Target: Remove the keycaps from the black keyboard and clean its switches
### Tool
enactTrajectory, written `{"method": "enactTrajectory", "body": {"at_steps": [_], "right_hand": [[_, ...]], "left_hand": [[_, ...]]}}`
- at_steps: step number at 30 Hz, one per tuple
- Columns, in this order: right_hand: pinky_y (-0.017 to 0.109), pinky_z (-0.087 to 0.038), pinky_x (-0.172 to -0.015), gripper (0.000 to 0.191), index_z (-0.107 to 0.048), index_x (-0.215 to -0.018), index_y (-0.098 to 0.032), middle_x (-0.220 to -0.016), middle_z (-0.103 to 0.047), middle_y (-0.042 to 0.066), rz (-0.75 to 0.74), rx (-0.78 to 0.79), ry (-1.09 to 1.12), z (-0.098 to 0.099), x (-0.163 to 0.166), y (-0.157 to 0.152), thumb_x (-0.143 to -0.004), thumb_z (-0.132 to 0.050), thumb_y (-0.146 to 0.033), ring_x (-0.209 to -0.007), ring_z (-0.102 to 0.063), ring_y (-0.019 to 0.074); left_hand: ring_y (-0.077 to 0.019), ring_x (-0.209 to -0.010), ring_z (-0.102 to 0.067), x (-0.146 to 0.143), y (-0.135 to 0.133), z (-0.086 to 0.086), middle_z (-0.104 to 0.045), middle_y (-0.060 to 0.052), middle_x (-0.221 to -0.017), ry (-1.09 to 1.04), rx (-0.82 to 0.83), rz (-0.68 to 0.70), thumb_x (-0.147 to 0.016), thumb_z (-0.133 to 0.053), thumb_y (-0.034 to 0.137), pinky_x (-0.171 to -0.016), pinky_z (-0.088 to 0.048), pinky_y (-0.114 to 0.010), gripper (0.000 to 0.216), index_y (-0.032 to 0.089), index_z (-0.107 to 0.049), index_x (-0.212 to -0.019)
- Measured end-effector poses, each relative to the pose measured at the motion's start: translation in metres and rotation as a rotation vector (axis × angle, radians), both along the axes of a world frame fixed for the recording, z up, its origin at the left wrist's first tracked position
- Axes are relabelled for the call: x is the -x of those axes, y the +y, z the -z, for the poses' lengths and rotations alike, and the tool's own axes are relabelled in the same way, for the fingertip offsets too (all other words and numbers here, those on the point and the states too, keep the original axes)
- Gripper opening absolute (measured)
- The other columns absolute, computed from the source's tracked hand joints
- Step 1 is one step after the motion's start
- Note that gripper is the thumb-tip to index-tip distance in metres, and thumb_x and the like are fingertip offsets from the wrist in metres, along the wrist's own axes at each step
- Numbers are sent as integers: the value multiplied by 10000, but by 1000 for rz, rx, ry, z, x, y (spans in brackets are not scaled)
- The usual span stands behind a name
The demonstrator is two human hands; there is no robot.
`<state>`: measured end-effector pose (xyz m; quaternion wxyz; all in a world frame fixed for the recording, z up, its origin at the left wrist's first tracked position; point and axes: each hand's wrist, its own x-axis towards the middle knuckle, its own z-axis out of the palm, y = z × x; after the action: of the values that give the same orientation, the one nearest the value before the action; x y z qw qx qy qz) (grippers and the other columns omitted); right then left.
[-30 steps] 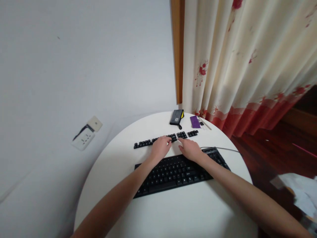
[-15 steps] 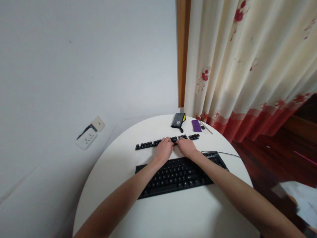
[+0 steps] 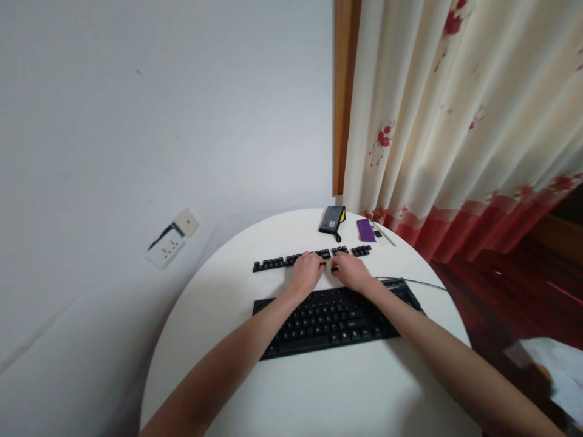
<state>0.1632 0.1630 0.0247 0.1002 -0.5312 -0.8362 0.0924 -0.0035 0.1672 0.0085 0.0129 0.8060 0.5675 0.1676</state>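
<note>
A black keyboard (image 3: 328, 321) lies on a round white table (image 3: 291, 388). Behind it runs a row of loose black keycaps (image 3: 277, 263), with two smaller groups of keycaps (image 3: 361, 250) further right. My left hand (image 3: 306, 272) rests curled at the right end of the long row, fingers bent over the keycaps. My right hand (image 3: 351, 272) sits beside it, fingers closed in a pinch on a small black keycap (image 3: 334, 269) between the two hands. The fingertips of both hands are partly hidden.
A dark pouch with a yellow edge (image 3: 332, 219), a purple card (image 3: 365, 229) and a thin stick (image 3: 385, 234) lie at the table's far edge. The keyboard cable (image 3: 419, 282) trails right. A flowered curtain (image 3: 455, 121) hangs behind; a wall socket (image 3: 166, 250) sits at left.
Both hands came together at the keycap row, then drew slightly back toward the keyboard. My right hand now pinches a keycap just in front of the row. The view shifted a little.
</note>
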Motion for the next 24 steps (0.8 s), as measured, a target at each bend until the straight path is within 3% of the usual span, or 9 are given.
{"method": "enactTrajectory", "body": {"at_steps": [5,11,15,24], "right_hand": [[274,-465,-766,114,-701,-930,-164,-904,-683,54,53,8,262,6,-29,-21,-852,-630,-207,-811,-632,178],[297,-489,-728,96,-697,-896,-175,-816,-689,32,69,106,651,18,-65,-59,-823,-653,-219,-734,-625,175],[302,-498,-727,97,-691,-906,-179,-836,-697,35,58,174,717,20,-72,-80,-823,-661,-219,-752,-634,179],[307,-492,-820,106,-694,-902,-183,-926,-677,54,-81,120,697,23,-66,-93,-866,-607,-133,-879,-627,180]], "left_hand": [[-231,-957,-654,-1,-11,-5,-744,-59,-987,-90,16,11,-838,-674,184,-884,-500,-351,166,217,-765,-972],[-194,-848,-651,-11,-60,-12,-756,8,-910,-325,132,221,-785,-733,189,-811,-504,-324,150,255,-768,-915],[-174,-792,-649,-18,-81,-8,-755,17,-869,-395,186,325,-794,-715,160,-812,-487,-326,101,245,-760,-824],[-143,-810,-638,-19,-82,-1,-740,14,-862,-499,206,400,-786,-688,100,-850,-447,-314,126,213,-740,-762]]}}
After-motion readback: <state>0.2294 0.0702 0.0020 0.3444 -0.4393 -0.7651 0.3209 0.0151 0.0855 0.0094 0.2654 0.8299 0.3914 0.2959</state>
